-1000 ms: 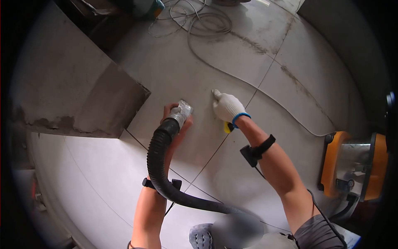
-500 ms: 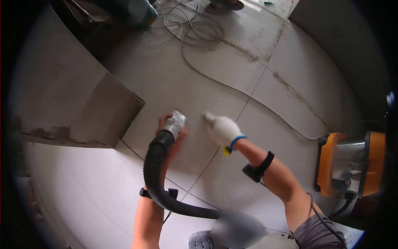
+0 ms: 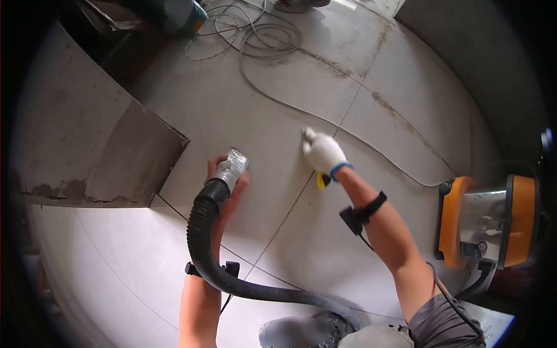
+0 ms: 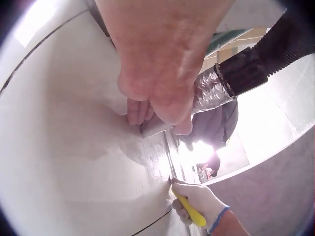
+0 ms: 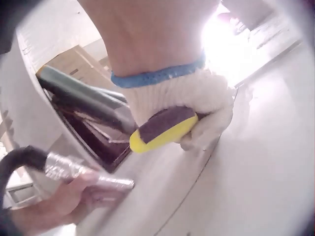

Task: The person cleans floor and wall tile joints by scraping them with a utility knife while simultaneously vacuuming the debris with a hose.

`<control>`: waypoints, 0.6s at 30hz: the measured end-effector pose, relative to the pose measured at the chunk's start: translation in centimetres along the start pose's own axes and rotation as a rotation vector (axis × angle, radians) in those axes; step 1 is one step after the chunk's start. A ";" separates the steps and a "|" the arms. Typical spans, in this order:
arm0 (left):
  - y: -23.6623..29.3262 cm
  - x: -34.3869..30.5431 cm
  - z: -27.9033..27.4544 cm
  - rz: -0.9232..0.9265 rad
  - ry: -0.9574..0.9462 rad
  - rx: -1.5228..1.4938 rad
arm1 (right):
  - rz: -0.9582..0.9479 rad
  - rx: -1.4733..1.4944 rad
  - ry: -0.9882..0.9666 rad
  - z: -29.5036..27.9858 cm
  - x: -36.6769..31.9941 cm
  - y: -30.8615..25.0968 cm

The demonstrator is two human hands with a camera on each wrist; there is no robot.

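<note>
My bare left hand (image 3: pixel 240 184) grips a vacuum hose nozzle (image 3: pixel 233 165) wrapped in silver tape, its mouth close over the tiled floor. From the nozzle a ribbed black hose (image 3: pixel 200 232) curves back over the forearm. My right hand (image 3: pixel 324 152), in a white knit glove with a blue cuff, is ahead and to the right, beside a tile joint. Its fingers curl round a hand tool (image 5: pixel 167 129) with a yellow and dark handle. In the left wrist view a thin dark tip of this tool (image 4: pixel 189 209) shows past the fingers, close to the floor; the glove hides the rest.
An orange vacuum cleaner (image 3: pixel 522 217) with a clear tank stands at the right. A grey cable (image 3: pixel 284 104) runs from it to a loose coil at the back. A tiled block (image 3: pixel 87 145) with a sharp corner juts in at the left. My shoe (image 3: pixel 301 330) is at the bottom.
My right hand with the tool came back towards me, then went forward and right again, further from the nozzle. My left hand stays nearly in place on the floor as the head view shifts.
</note>
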State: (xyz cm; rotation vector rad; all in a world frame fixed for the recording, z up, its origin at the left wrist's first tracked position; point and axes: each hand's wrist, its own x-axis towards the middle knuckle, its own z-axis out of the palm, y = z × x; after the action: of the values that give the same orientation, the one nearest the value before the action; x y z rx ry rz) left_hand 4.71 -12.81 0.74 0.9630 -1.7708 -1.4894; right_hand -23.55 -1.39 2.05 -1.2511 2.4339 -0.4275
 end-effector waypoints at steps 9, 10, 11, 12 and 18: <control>0.7 -0.6 0.2 0.029 0.024 -0.020 | -0.005 -0.019 -0.194 0.5 -6.5 -4.2; 0.0 -0.7 -0.1 0.084 0.016 0.014 | 0.003 -0.007 -0.129 0.7 -4.9 -2.2; 0.1 -0.2 -0.1 0.151 0.009 0.041 | 0.032 0.016 -0.054 -0.2 -2.9 -0.8; 0.3 -0.1 0.1 0.164 0.007 0.024 | 0.058 0.032 0.028 -1.2 -1.0 0.6; 4.7 -1.3 0.0 0.008 0.005 0.107 | 0.107 0.067 0.116 0.3 3.9 4.2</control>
State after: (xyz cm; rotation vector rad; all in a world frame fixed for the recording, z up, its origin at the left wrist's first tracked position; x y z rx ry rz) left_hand 4.76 -11.24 5.31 1.0106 -1.8650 -1.3980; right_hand -28.51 -2.24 -0.76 -1.0909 2.5461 -0.5600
